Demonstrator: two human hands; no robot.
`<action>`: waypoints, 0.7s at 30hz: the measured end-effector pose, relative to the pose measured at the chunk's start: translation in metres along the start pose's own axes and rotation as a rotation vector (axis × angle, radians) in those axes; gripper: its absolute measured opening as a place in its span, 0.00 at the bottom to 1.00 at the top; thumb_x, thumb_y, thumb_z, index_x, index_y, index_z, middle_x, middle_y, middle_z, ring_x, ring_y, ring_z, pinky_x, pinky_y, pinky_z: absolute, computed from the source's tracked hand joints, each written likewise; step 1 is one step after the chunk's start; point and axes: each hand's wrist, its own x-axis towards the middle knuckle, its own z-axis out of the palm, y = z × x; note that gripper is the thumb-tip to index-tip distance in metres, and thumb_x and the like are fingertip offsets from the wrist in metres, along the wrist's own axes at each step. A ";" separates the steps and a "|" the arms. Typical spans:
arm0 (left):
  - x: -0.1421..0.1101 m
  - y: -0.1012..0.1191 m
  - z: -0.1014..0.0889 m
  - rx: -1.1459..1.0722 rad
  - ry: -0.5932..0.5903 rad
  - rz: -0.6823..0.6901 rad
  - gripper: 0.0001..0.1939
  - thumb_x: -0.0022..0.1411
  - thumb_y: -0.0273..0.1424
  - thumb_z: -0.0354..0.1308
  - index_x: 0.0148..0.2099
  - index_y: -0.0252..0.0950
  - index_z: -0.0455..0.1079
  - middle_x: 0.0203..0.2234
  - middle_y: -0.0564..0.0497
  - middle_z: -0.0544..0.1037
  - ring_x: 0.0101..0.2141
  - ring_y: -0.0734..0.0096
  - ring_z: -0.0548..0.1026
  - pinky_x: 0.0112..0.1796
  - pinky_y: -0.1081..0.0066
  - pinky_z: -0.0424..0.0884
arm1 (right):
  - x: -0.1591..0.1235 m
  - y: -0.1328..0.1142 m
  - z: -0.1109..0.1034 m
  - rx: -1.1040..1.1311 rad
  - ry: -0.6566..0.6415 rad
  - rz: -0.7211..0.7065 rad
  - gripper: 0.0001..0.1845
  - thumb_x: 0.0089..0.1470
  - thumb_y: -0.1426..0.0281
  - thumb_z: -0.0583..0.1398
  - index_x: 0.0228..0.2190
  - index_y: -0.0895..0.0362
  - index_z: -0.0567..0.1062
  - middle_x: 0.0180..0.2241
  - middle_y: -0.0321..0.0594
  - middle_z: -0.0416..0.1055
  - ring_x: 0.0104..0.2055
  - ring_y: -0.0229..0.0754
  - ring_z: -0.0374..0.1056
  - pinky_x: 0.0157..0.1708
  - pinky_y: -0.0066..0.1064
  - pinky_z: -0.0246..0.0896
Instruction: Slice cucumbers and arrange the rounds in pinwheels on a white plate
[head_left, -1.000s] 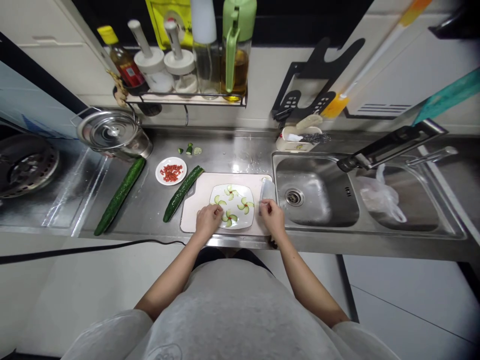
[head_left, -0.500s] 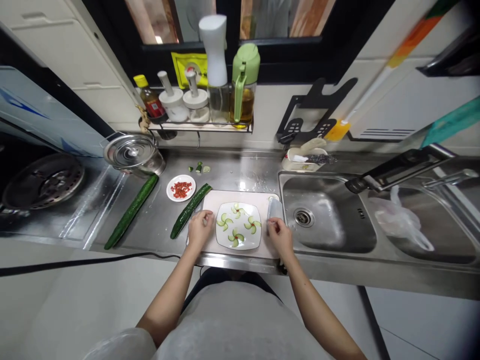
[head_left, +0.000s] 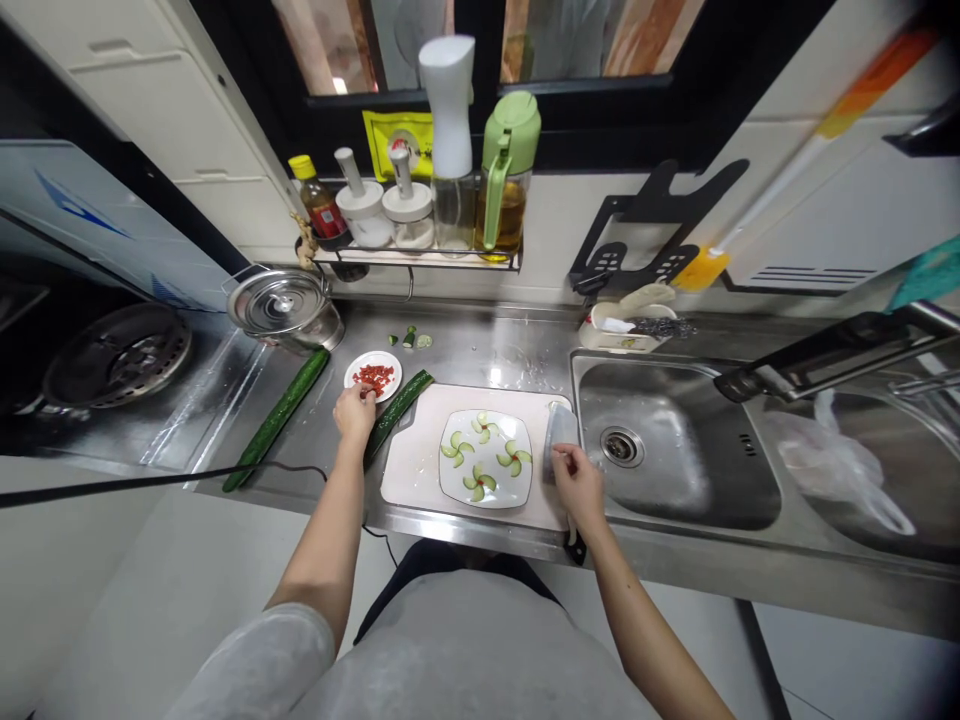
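My left hand (head_left: pixel 354 410) reaches to the near rim of a small white dish (head_left: pixel 386 364) of red chopped bits, fingers curled at its edge. A cucumber half (head_left: pixel 401 408) lies just right of that hand. My right hand (head_left: pixel 577 480) rests by the cleaver (head_left: pixel 559 428) on the right side of the pale cutting board (head_left: pixel 409 470), fingers bent on the blade. A square white plate (head_left: pixel 487 488) with cucumber slices in pinwheel shapes sits on the board between my hands.
A whole cucumber (head_left: pixel 279 417) lies left on the steel counter (head_left: pixel 465 345), near a lidded pot (head_left: pixel 283 308). Cucumber scraps (head_left: pixel 409 338) sit behind the dish. A double sink (head_left: pixel 675 450) is right, with a plastic bag (head_left: pixel 844 460). A condiment rack (head_left: pixel 420 215) hangs above.
My left hand left the plate's edge and moved left and back to the small dish of red bits. My right hand stays by the cleaver. The view has tilted up.
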 end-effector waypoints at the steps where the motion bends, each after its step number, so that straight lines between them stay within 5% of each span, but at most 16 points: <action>1: 0.007 0.002 0.001 0.013 -0.008 0.006 0.14 0.60 0.35 0.53 0.46 0.41 0.74 0.43 0.43 0.76 0.44 0.57 0.73 0.41 0.64 0.65 | 0.000 -0.001 0.000 0.000 0.000 0.003 0.23 0.51 0.54 0.51 0.35 0.58 0.75 0.19 0.34 0.64 0.22 0.40 0.61 0.26 0.29 0.54; 7: 0.031 0.008 0.008 0.143 -0.103 0.087 0.14 0.61 0.37 0.52 0.45 0.43 0.75 0.46 0.43 0.75 0.45 0.55 0.72 0.43 0.62 0.65 | 0.002 -0.002 -0.002 -0.003 -0.002 -0.005 0.22 0.52 0.55 0.52 0.35 0.58 0.75 0.19 0.34 0.64 0.23 0.40 0.61 0.27 0.30 0.55; 21: 0.043 0.009 0.017 0.277 -0.143 0.216 0.13 0.58 0.33 0.53 0.44 0.40 0.75 0.44 0.43 0.76 0.45 0.56 0.71 0.44 0.62 0.65 | -0.002 0.003 -0.009 -0.091 -0.022 -0.023 0.22 0.53 0.56 0.51 0.37 0.58 0.75 0.21 0.37 0.67 0.25 0.42 0.64 0.28 0.30 0.54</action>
